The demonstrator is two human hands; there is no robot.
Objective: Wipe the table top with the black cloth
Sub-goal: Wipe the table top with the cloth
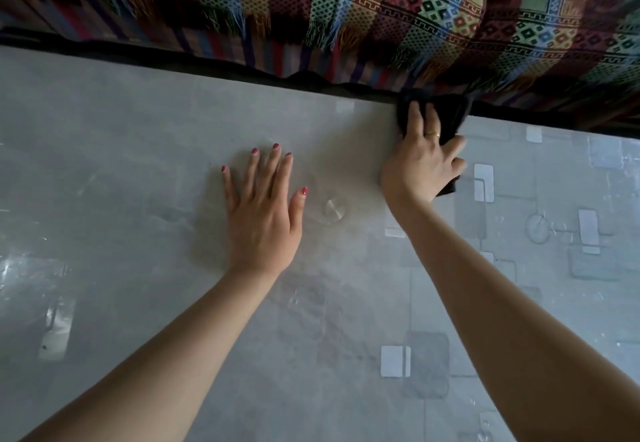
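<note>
The grey glossy table top (138,164) fills most of the view. A black cloth (450,112) lies bunched at the table's far edge, right of centre. My right hand (422,161) lies on top of the cloth with fingers spread, pressing it against the surface; part of the cloth shows below the palm. My left hand (263,213) rests flat on the table near the middle, fingers straight and spread, holding nothing.
A multicoloured patterned blanket with fringes (346,9) hangs over furniture just beyond the table's far edge. Pale rectangular reflections (394,360) show on the glossy surface at the right and lower right.
</note>
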